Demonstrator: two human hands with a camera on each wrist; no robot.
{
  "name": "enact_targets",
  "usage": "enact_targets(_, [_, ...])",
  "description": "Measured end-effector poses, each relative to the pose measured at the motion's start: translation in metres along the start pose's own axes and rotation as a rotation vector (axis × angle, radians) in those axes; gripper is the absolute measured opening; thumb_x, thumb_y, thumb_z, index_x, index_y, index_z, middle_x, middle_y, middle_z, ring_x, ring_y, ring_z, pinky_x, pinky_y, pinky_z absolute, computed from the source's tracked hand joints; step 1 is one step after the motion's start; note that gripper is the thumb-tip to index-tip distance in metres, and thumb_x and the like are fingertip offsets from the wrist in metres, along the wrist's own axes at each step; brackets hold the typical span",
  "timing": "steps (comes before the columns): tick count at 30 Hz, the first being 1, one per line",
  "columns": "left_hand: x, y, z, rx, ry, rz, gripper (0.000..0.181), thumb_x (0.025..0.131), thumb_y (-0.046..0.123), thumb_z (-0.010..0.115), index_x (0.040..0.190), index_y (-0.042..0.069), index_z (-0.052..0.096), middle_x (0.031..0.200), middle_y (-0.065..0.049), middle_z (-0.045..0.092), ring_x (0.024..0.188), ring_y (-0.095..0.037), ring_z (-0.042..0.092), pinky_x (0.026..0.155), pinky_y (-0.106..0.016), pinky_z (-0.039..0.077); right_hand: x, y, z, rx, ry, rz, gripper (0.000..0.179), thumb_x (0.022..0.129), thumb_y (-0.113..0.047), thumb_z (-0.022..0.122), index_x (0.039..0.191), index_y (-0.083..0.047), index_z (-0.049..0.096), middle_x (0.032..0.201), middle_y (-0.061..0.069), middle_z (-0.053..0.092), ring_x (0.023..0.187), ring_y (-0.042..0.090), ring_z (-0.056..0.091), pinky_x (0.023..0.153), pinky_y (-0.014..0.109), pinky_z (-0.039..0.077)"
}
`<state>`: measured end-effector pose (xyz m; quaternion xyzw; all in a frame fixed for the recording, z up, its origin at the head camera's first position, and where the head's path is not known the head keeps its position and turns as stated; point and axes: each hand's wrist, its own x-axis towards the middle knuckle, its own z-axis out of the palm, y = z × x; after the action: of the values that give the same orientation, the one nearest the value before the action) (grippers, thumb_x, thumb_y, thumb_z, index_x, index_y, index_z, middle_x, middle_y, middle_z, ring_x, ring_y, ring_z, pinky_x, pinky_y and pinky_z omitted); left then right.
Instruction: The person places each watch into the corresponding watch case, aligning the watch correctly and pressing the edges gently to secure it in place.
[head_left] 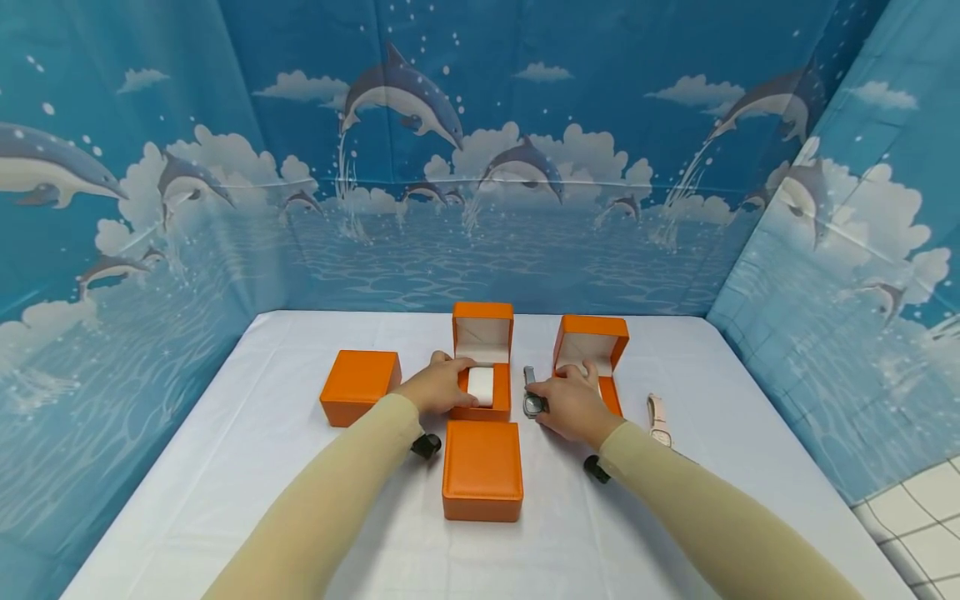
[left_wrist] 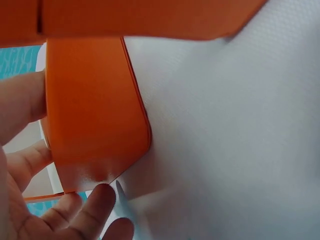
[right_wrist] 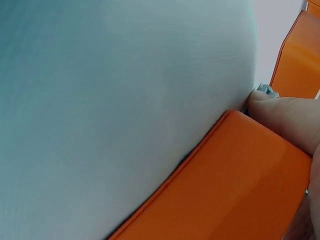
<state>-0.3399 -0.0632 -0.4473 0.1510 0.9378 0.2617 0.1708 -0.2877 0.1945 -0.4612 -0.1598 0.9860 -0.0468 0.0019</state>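
Note:
On the white tabletop stands an open orange watch box (head_left: 501, 414) with a white cushion (head_left: 481, 386) inside. My left hand (head_left: 437, 383) grips its left side; in the left wrist view fingers reach over the rim and others lie along the outer wall (left_wrist: 95, 115). My right hand (head_left: 577, 403) pinches a silver wristwatch (head_left: 533, 405) with a dark dial, between thumb and index finger. That watch lies between two open boxes. The hand's other fingers extend over the right open watch box (head_left: 611, 397). In the right wrist view the thumb (right_wrist: 285, 112) passes the box corner (right_wrist: 235, 120).
A closed orange box (head_left: 482, 471) sits in front of the middle one, and another closed box (head_left: 360, 387) stands at the left. To the right lies a pink wristwatch (head_left: 658, 421), partly hidden by the right sleeve. A dolphin-print curtain (head_left: 480, 242) hangs behind the table.

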Motion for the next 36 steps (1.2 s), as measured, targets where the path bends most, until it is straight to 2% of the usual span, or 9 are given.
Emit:
enact_targets(9, [0.0014,-0.0032,0.0024,-0.005,0.061,0.05,0.072,0.089,0.039,0.086,0.152,0.025,0.056,0.13,-0.011,0.04,0.112,-0.028,0.051,0.101,-0.043,0.053,0.0016,-0.0004,0.0013,0.012,0.018,-0.007,0.046,0.088,-0.03,0.087,0.132,-0.025,0.075,0.117,0.004,0.079,0.125,0.038,0.051,0.119,0.075,0.011])
enact_targets(12, [0.0026,-0.0047,0.0031,0.008,0.077,0.06,0.072,0.087,0.039,0.087,0.151,0.027,0.057,0.129,-0.009,0.041,0.113,-0.028,0.048,0.101,-0.044,0.053,0.0023,-0.0006,0.0022,0.012,0.014,-0.001,0.046,0.088,-0.03,0.087,0.133,-0.025,0.075,0.117,0.005,0.078,0.125,0.038,0.051,0.12,0.075,0.011])
enact_targets(20, [0.0028,-0.0064,0.0042,0.057,0.119,0.104,0.07,0.087,0.04,0.087,0.149,0.026,0.058,0.142,-0.01,0.048,0.124,-0.03,0.048,0.112,-0.048,0.05,0.0036,-0.0026,0.0008,0.021,0.0,0.016,0.048,0.088,-0.028,0.086,0.135,-0.024,0.073,0.116,0.005,0.077,0.123,0.037,0.05,0.12,0.073,0.01])
enact_targets(25, [-0.0006,-0.0038,0.0042,0.117,0.134,0.135,0.069,0.089,0.041,0.085,0.149,0.022,0.057,0.15,-0.005,0.055,0.127,-0.03,0.049,0.116,-0.048,0.046,0.0036,-0.0014,0.002,0.053,0.013,0.008,0.047,0.088,-0.026,0.087,0.133,-0.022,0.074,0.119,0.004,0.077,0.121,0.035,0.049,0.119,0.072,0.01])
enact_targets(29, [-0.0021,-0.0026,0.0046,0.123,0.145,0.144,0.069,0.089,0.041,0.084,0.149,0.021,0.057,0.153,-0.001,0.059,0.126,-0.029,0.05,0.115,-0.048,0.043,0.0039,-0.001,0.0027,0.065,0.019,0.002,0.048,0.087,-0.025,0.087,0.132,-0.021,0.073,0.122,0.003,0.077,0.119,0.034,0.049,0.118,0.071,0.011])
enact_targets(36, [-0.0019,-0.0032,0.0051,0.117,0.151,0.148,0.07,0.089,0.04,0.085,0.15,0.02,0.057,0.152,-0.001,0.06,0.128,-0.028,0.052,0.117,-0.048,0.042,0.0044,-0.0033,0.0022,0.056,0.018,-0.003,0.045,0.087,-0.023,0.087,0.13,-0.021,0.074,0.117,0.005,0.075,0.119,0.034,0.049,0.119,0.071,0.011])
